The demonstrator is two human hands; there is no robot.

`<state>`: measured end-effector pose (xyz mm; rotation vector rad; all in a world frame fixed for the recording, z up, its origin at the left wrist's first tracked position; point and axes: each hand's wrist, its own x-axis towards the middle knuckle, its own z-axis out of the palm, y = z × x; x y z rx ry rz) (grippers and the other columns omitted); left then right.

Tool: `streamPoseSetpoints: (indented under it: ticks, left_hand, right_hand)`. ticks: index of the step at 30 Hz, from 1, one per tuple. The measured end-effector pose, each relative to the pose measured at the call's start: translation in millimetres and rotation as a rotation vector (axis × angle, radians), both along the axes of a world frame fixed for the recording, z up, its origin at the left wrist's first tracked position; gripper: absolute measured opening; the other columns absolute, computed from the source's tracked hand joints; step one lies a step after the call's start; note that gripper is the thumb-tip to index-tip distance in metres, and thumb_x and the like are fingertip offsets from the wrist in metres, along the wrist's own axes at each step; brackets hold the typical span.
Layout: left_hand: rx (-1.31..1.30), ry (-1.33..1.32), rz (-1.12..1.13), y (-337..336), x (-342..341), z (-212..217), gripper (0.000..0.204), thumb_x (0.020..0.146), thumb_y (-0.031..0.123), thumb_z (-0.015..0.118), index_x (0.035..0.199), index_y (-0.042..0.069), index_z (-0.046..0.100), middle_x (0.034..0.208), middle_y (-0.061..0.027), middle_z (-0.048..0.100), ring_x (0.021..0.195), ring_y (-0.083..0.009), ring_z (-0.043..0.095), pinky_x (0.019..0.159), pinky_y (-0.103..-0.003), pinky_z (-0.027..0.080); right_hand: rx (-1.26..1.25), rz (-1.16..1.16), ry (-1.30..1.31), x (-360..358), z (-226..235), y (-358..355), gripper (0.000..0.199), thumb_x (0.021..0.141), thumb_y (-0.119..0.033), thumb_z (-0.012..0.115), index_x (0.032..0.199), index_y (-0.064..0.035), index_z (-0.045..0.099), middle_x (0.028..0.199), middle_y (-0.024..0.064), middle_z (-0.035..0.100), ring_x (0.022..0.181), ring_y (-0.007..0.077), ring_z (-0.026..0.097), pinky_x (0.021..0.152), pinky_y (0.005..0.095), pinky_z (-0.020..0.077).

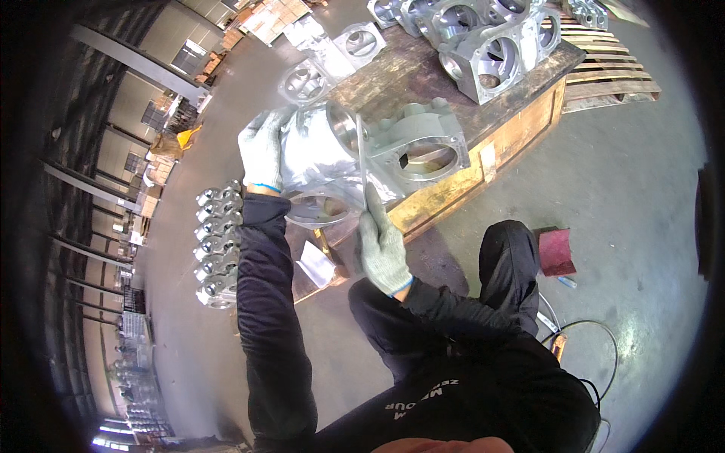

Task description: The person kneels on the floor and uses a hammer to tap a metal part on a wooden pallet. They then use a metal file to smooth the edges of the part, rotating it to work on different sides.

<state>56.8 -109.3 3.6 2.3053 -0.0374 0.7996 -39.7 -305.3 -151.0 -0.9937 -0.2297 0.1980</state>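
Note:
A silvery metal valve-body casting [310,147] with round flanged openings lies on the near end of a wooden workbench. My left hand [262,147], in a pale knitted glove, holds its left side, fingers bent over the upper edge. At its right flange is my right hand [384,253], gloved too, with fingers pressed together around the lower end of a thin, flat grey strip [362,155]. Whether the strip is a tool or the flange's edge, I cannot tell. Right beside it sits another casting [427,147] with a large round bore.
More castings [491,57] crowd the far end of the workbench [521,113]. Slatted wooden pallets [612,72] lie behind it. Several small metal castings [219,249] stand in a row at left. A dark red piece [556,252] and a looped cable [615,343] lie on the floor at right.

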Motion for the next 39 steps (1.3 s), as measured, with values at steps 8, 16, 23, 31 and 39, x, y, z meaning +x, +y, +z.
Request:
streamPoseSetpoints:
  ticks: [8,16,23,31,39]
  left_hand:
    - [-0.237,-0.022,0.105,-22.4,22.0,6.2,0.025,0.095,0.011,0.058,0.101,-0.003,0.078,0.1,-0.0109,0.077,0.092,-0.0178,0.07,0.085,-0.03,0.052]
    - [0.128,-0.101,0.043,-20.7,11.3,-5.1,0.026,0.095,0.01,0.057,0.104,-0.004,0.076,0.101,-0.0125,0.076,0.093,-0.0192,0.07,0.087,-0.03,0.052]
    - [-0.214,-0.128,0.024,-25.8,17.1,-6.5,0.016,0.093,0.011,0.069,0.098,-0.003,0.075,0.09,-0.0044,0.074,0.081,-0.0121,0.063,0.075,-0.03,0.05]
    - [-0.245,-0.142,0.038,-26.7,19.4,-7.2,0.016,0.091,0.011,0.071,0.097,-0.003,0.076,0.09,-0.0063,0.074,0.081,-0.0123,0.065,0.074,-0.03,0.051]
    - [-0.222,-0.132,0.036,-22.8,21.1,-8.3,0.016,0.092,0.011,0.071,0.097,-0.004,0.075,0.088,-0.0058,0.074,0.079,-0.0115,0.063,0.072,-0.03,0.051]
  right_hand:
    - [0.046,-0.055,0.021,25.2,18.5,3.8,0.055,0.107,-0.013,0.047,0.159,-0.0014,0.033,0.079,-0.0001,0.056,0.064,0.0075,0.047,0.059,0.0269,0.0448]
    - [0.192,-0.026,0.06,43.7,31.9,-6.1,0.055,0.108,-0.027,0.047,0.155,0.0001,0.038,0.082,0.0071,0.06,0.071,0.0093,0.052,0.066,0.0264,0.0466]
    - [0.405,0.091,0.236,42.5,47.9,-16.9,0.045,0.108,-0.027,0.044,0.149,-0.0084,0.048,0.061,0.0026,0.054,0.044,0.0118,0.049,0.041,0.0269,0.0388]
    - [0.621,0.388,0.739,62.7,56.9,-37.0,0.028,0.106,-0.028,0.049,0.124,-0.0094,0.059,0.075,0.0033,0.065,0.048,0.0092,0.053,0.04,0.0231,0.0443]
    - [0.558,0.386,0.864,68.7,54.4,-40.4,0.021,0.104,-0.031,0.05,0.114,-0.0136,0.058,0.073,0.0035,0.064,0.047,0.0117,0.053,0.041,0.0246,0.0426]
